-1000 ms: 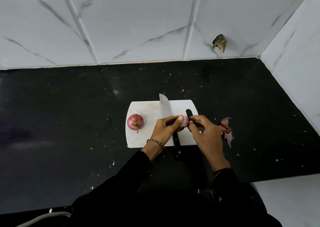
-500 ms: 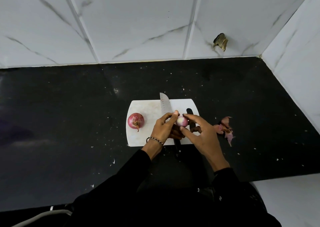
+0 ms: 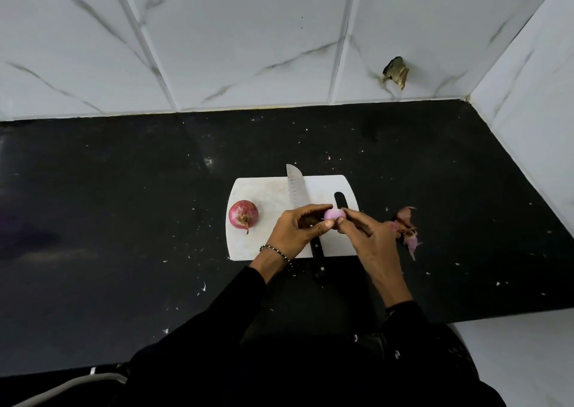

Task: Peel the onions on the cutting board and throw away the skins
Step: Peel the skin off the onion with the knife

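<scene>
Two onions in play. Peeled onion [image 3: 333, 214], small, pale pink, glossy, raised over white cutting board [image 3: 264, 195]: left hand [image 3: 298, 229] curls fingers and thumb round it, right hand [image 3: 366, 239] pinches its other side. Unpeeled onion [image 3: 243, 214], round, red, papery, sits on board's left edge. One knife [image 3: 296, 189], dimpled steel blade. One heap of skins [image 3: 407, 229], thin and curled, on black counter [image 3: 124, 204] right of board.

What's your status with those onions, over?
Left grip holds small pale-pink onion, right grip pinches it. Round red unpeeled onion sits on white cutting board. Pink skins on black counter, not binned. Steel knife beneath both grips.
</scene>
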Available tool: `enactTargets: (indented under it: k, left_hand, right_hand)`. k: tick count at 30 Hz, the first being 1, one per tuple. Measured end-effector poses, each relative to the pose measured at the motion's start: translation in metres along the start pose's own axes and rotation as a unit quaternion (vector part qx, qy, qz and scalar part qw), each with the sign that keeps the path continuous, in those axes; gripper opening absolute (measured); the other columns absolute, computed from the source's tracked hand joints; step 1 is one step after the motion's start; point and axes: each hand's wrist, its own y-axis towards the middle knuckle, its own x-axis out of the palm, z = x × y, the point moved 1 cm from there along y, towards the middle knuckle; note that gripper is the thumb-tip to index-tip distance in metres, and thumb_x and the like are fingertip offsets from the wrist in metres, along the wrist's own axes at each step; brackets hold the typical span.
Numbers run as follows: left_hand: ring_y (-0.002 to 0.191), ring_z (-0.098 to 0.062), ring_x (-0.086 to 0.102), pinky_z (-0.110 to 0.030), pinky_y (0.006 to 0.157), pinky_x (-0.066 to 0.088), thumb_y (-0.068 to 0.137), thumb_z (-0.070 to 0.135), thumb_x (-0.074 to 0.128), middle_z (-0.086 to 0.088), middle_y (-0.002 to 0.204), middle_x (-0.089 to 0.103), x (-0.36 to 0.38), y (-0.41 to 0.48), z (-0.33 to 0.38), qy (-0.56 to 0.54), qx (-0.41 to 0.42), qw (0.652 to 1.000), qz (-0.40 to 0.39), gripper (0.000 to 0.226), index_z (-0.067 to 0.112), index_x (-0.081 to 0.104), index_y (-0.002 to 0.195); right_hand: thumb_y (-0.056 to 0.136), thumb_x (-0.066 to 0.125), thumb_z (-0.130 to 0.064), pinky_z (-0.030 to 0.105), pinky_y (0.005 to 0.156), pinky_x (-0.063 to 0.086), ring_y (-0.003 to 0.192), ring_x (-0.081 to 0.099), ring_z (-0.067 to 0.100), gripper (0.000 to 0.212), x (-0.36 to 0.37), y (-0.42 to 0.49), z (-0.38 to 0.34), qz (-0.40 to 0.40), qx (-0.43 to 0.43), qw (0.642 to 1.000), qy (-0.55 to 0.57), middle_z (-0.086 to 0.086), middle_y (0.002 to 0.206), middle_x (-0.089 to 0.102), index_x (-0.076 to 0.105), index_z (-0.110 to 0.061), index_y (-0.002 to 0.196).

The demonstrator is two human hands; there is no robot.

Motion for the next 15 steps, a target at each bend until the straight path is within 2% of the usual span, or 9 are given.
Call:
enactTargets:
  k: [4,8,11,13,15]
  left_hand:
    - [0.098,-0.013,0.069,-0.029,0.089,0.055,0.086,0.008,0.070,-0.009,0.107,0.072,0.002,0.001,-0.003,-0.052,-0.022,0.998,0.000,0.031,0.006,0.066,0.117]
    - [0.099,-0.022,0.069,-0.030,0.087,0.057,0.086,0.005,0.070,-0.017,0.106,0.071,0.003,0.001,-0.004,-0.091,-0.046,0.995,0.009,0.031,0.000,0.066,0.116]
    - [0.102,-0.029,0.068,-0.032,0.085,0.057,0.085,0.007,0.071,-0.020,0.108,0.070,0.003,0.001,-0.005,-0.098,-0.057,0.993,0.016,0.031,-0.001,0.066,0.115]
    - [0.097,-0.024,0.068,-0.031,0.082,0.058,0.084,0.008,0.072,-0.018,0.105,0.071,0.003,0.002,-0.007,-0.101,-0.061,0.993,0.019,0.028,0.001,0.067,0.111]
    - [0.091,-0.017,0.069,-0.029,0.080,0.058,0.082,0.008,0.074,-0.014,0.101,0.071,0.003,0.002,-0.007,-0.098,-0.064,0.993,0.021,0.029,0.000,0.067,0.109]
  right_hand:
    - [0.097,0.061,-0.018,0.031,0.091,0.057,0.097,0.069,0.006,0.025,0.000,0.001,0.001,0.002,-0.035,0.999,-0.027,-0.002,0.110,0.070,0.070,-0.017,0.121]
    - [0.099,0.058,-0.014,0.028,0.090,0.057,0.106,0.066,0.005,0.031,0.000,0.000,-0.002,0.004,-0.070,0.997,-0.034,-0.007,0.119,0.066,0.066,-0.018,0.128]
    - [0.098,0.059,-0.015,0.031,0.088,0.058,0.107,0.066,0.007,0.028,0.001,0.000,-0.005,0.013,-0.091,0.994,-0.053,-0.008,0.115,0.069,0.069,-0.018,0.124]
    - [0.097,0.062,-0.021,0.027,0.088,0.057,0.105,0.065,0.005,0.027,0.001,0.000,-0.008,0.013,-0.097,0.993,-0.066,-0.009,0.114,0.070,0.069,-0.020,0.123]
    - [0.096,0.064,-0.023,0.016,0.084,0.054,0.101,0.064,-0.001,0.028,0.002,-0.001,-0.010,0.013,-0.107,0.991,-0.083,-0.007,0.113,0.070,0.069,-0.019,0.123]
